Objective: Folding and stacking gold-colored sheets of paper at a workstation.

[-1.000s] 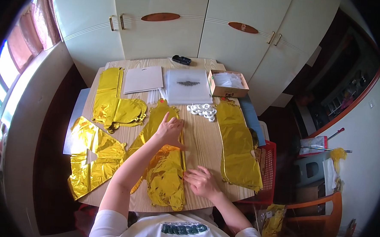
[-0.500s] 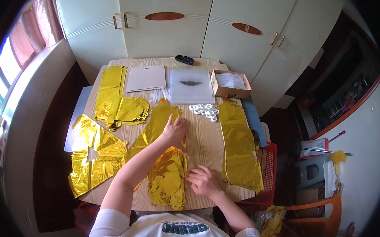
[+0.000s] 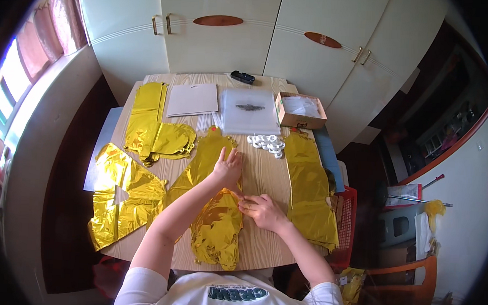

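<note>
Fingers of the left hand (image 3: 228, 168), at the centre of the frame: loosely spread, grasping nothing visible, laid over a long, shiny gold foil piece with a scalloped lower end (image 3: 216, 236), the thumb angled toward the right. Fingers of the right hand (image 3: 260, 210), just below and to the right: bent, their tips at the foil's right edge, near the left thumb; whether they pinch the edge cannot be told. The foil piece lies on a pale wood-grain table (image 3: 264, 178), from the centre to the lower centre of the frame, partly under the left forearm.

Around it: at lower left, a creased, roughly triangular gold foil piece with a small opening (image 3: 142, 207); at left, above this, an L-shaped stack of gold foil (image 3: 146, 120); at right of centre, a long gold foil piece with a notched right side (image 3: 311, 194).

Above the hands: a cluster of small white rings (image 3: 266, 144), a stack of clear plastic sheets with dark print (image 3: 248, 121), a pale rectangular card (image 3: 193, 100), and an open cardboard box with white contents (image 3: 302, 122). At right, beside the table: a red plastic lattice basket (image 3: 349, 219). Upper frame: a cream-coloured cabinet with brass-coloured handles (image 3: 222, 49)
</note>
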A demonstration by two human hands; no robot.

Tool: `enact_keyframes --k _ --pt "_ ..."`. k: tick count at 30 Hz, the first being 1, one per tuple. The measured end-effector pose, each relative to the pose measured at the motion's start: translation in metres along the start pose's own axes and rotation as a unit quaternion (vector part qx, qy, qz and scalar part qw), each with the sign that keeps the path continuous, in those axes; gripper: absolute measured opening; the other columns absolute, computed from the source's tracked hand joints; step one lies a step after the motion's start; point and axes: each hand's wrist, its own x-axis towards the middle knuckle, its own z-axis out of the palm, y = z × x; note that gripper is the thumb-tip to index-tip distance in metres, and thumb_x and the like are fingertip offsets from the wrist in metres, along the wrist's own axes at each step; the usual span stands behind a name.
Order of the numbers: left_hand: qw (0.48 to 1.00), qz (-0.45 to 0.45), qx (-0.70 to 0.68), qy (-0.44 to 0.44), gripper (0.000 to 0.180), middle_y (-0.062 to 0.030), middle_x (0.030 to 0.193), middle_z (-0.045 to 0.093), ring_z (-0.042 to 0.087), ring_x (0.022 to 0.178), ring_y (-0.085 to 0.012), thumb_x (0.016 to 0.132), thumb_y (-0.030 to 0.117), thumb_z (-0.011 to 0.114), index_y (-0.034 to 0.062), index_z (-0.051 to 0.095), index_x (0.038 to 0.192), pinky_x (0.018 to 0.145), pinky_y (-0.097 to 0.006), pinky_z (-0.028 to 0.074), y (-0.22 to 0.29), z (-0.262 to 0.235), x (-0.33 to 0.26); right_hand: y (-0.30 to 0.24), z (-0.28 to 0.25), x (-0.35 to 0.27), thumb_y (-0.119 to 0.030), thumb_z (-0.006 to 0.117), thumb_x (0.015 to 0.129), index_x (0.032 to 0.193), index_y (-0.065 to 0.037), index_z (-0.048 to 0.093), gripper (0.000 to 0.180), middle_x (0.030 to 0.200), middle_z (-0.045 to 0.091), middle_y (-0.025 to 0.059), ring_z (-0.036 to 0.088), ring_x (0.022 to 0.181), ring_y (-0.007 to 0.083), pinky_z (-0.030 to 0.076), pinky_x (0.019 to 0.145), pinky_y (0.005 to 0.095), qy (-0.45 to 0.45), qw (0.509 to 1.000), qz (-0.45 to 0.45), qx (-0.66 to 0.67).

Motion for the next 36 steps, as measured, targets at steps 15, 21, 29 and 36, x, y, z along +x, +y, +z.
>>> enact_keyframes --k 15,21,29,36 --pt "1.0 -0.009 -0.019 -0.009 0.152 -0.02 0.159 0.025 0.01 0.152 -0.0346 0.044 0.091 0.069 -0.0066 0.024 0.152 0.12 -0.06 0.004 0.001 -0.006 -0.006 -0.027 -0.018 -0.025 -0.013 0.058 0.084 0.099 -0.01 0.076 0.024 0.11 0.073 -0.001 0.061 0.112 0.014 0.044 0.096 0.0322 -0.03 0.995 -0.095 0.017" --pt "1.0 -0.006 -0.017 -0.004 0.151 -0.0197 0.159 0.026 0.009 0.152 -0.0336 0.046 0.091 0.068 -0.0075 0.024 0.151 0.12 -0.06 0.003 0.0 -0.009 -0.009 -0.035 -0.018 -0.029 -0.012 0.058 0.083 0.094 -0.009 0.076 0.021 0.106 0.073 0.0002 0.064 0.106 0.0138 0.044 0.097 0.033 -0.014 0.996 -0.078 0.032" --pt "0.955 -0.013 -0.236 0.177 0.095 -0.0126 0.155 0.037 0.017 0.151 -0.0325 0.084 0.072 0.055 0.006 0.037 0.15 0.12 -0.059 0.01 -0.029 0.01 -0.028 -0.04 -0.002 -0.029 -0.007 0.061 0.077 0.086 -0.009 0.075 0.017 0.091 0.074 0.0048 0.069 0.093 0.0185 0.049 0.095 0.0375 0.021 0.995 -0.033 0.089" --pt "0.953 -0.062 -0.229 0.19 0.07 -0.0123 0.15 0.043 0.028 0.146 -0.0328 0.087 0.05 0.065 0.0081 0.048 0.142 0.119 -0.055 0.02 -0.065 0.041 -0.136 -0.019 0.001 -0.026 -0.001 0.059 0.081 0.098 -0.005 0.073 0.022 0.097 0.074 0.0113 0.07 0.097 0.0251 0.053 0.091 0.0377 0.004 0.984 0.07 0.163"
